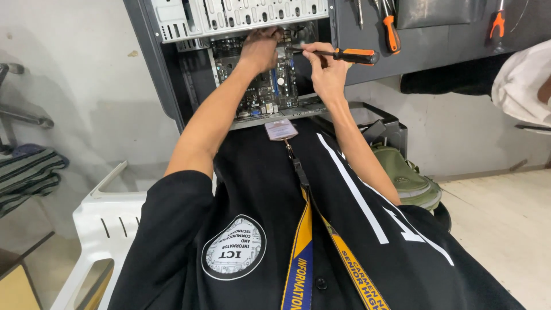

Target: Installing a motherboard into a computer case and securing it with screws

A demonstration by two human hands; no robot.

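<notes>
Left hand (259, 50): fingers curled, pressed on motherboard (258, 86) inside open case (172, 86), at 12 o'clock.
Right hand (324, 72): gripping screwdriver (344, 55), orange-black handle out to 3 o'clock, tip toward left hand.
Badge (281, 130): hanging just below case edge.
Chair (109, 218): white, 8 o'clock.

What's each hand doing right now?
Left hand: inside the computer case, on the motherboard; grip cannot be told.
Right hand: closed on the orange-handled screwdriver.
</notes>
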